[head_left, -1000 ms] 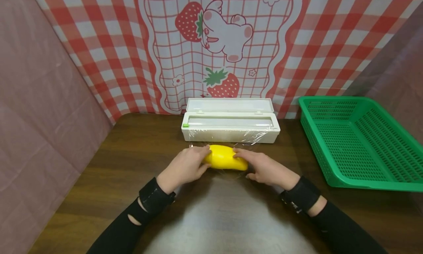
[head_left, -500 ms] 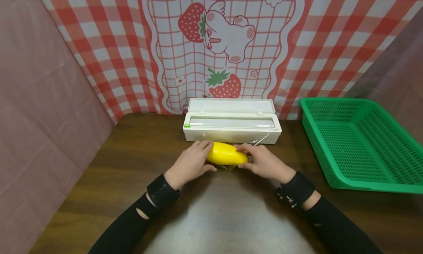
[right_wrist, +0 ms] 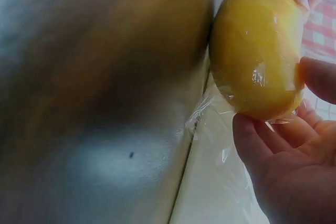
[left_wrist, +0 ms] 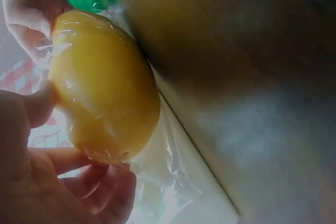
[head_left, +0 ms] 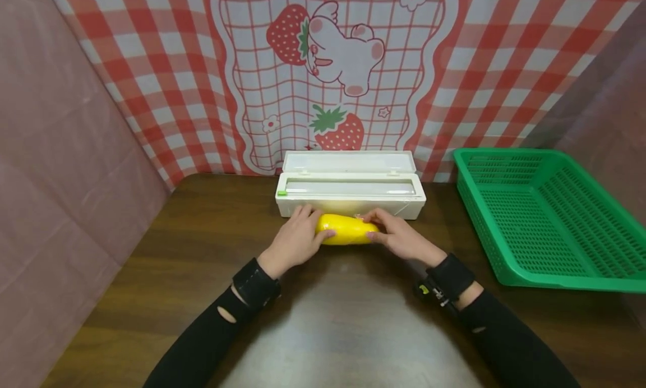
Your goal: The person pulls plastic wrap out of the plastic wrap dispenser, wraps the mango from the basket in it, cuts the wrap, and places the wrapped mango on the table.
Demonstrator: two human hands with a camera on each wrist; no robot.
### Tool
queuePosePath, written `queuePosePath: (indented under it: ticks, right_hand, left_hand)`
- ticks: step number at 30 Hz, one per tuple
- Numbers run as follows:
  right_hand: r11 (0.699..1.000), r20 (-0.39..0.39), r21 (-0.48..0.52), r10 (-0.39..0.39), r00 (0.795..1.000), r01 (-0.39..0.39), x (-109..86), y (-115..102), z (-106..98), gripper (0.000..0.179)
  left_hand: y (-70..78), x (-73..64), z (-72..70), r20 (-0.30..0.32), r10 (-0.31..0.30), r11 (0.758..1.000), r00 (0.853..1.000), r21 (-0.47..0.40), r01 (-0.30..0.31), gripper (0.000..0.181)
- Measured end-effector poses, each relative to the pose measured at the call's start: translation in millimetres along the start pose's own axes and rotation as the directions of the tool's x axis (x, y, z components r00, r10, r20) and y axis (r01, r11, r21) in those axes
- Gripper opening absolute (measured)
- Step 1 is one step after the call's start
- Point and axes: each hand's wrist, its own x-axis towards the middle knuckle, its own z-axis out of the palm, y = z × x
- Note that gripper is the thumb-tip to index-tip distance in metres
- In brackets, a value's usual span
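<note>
A smooth yellow mango (head_left: 347, 230) lies sideways just in front of the white cling film box (head_left: 350, 208), with clear cling film (right_wrist: 210, 108) over its skin. My left hand (head_left: 296, 238) grips its left end, thumb on the near side and fingers beyond. At the other end my right hand (head_left: 402, 236) holds it between thumb and fingers. In the left wrist view, the film (left_wrist: 170, 166) runs from the mango (left_wrist: 105, 87) down across the box front. The right wrist view shows the mango (right_wrist: 257, 51) from its right end, glossy with wrinkled film.
The box's hinged lid (head_left: 349, 162) stands raised at the back, and a green slider (head_left: 282, 193) sits at its left corner. To the right is a green plastic basket (head_left: 555, 231). Checked cloth (head_left: 187, 79) hangs behind the brown wooden table (head_left: 202, 231).
Both hands have rolled the mango away from me, closer to the box. The stretch of film between box and mango has shortened. My left thumb has come onto the mango's near side.
</note>
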Motion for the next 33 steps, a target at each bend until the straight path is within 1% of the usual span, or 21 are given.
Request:
queuePosePath:
  ticks: [2, 5, 8, 14, 17, 20, 24, 28, 31, 33]
  right_hand:
    - [0.999, 0.0, 0.039, 0.03, 1.0, -0.03, 3.3, 1.0, -0.4, 0.027]
    - [0.996, -0.002, 0.082, 0.045, 0.999, -0.045, 7.9, 1.7, -0.4, 0.025]
    - [0.993, -0.018, 0.101, 0.062, 0.998, -0.06, 11.5, 2.1, -0.4, 0.024]
    - [0.985, -0.067, 0.106, 0.143, 0.987, -0.136, 17.4, 4.2, -0.7, 0.027]
    - [0.984, -0.091, 0.078, 0.168, 0.982, -0.161, 17.9, 5.9, -0.4, 0.03]
    - [0.982, -0.104, 0.059, 0.187, 0.977, -0.181, 18.0, 5.8, -0.2, 0.03]
    - [0.976, -0.101, 0.063, 0.216, 0.971, -0.21, 20.0, 2.8, -0.3, 0.029]
    - [0.968, -0.094, 0.079, 0.247, 0.965, -0.24, 22.8, 1.3, -0.4, 0.029]
    - [0.965, -0.095, 0.087, 0.255, 0.962, -0.247, 23.0, 2.4, -0.9, 0.028]
    - [0.964, -0.084, 0.106, 0.252, 0.964, -0.243, 22.2, 3.2, -1.4, 0.028]
  left_hand:
    - [-1.8, 2.1, 2.3, 0.01, -0.03, 0.999, 0.999, -0.03, 0.03, 0.064]
    - [-3.8, 4.5, 4.0, 0.033, -0.07, 0.997, 0.997, -0.041, 0.072, 0.064]
    - [-4.4, 7.7, 3.8, 0.062, -0.116, 0.992, 0.991, -0.044, 0.118, 0.065]
    - [-4.4, 15.7, 3.4, 0.088, -0.196, 0.978, 0.977, -0.049, 0.201, 0.07]
    - [-6.4, 17.3, 4.5, 0.115, -0.229, 0.971, 0.967, -0.042, 0.235, 0.072]
    - [-9.7, 17.5, 5.2, 0.152, -0.247, 0.967, 0.957, -0.032, 0.254, 0.073]
    - [-13.6, 17.0, 4.7, 0.194, -0.259, 0.964, 0.946, -0.015, 0.266, 0.074]
    - [-14.9, 15.8, 4.4, 0.234, -0.292, 0.952, 0.927, -0.018, 0.304, 0.077]
    - [-14.0, 15.2, 4.1, 0.245, -0.322, 0.941, 0.914, -0.018, 0.337, 0.081]
    - [-12.8, 14.9, 3.2, 0.236, -0.339, 0.937, 0.911, 0.003, 0.348, 0.083]
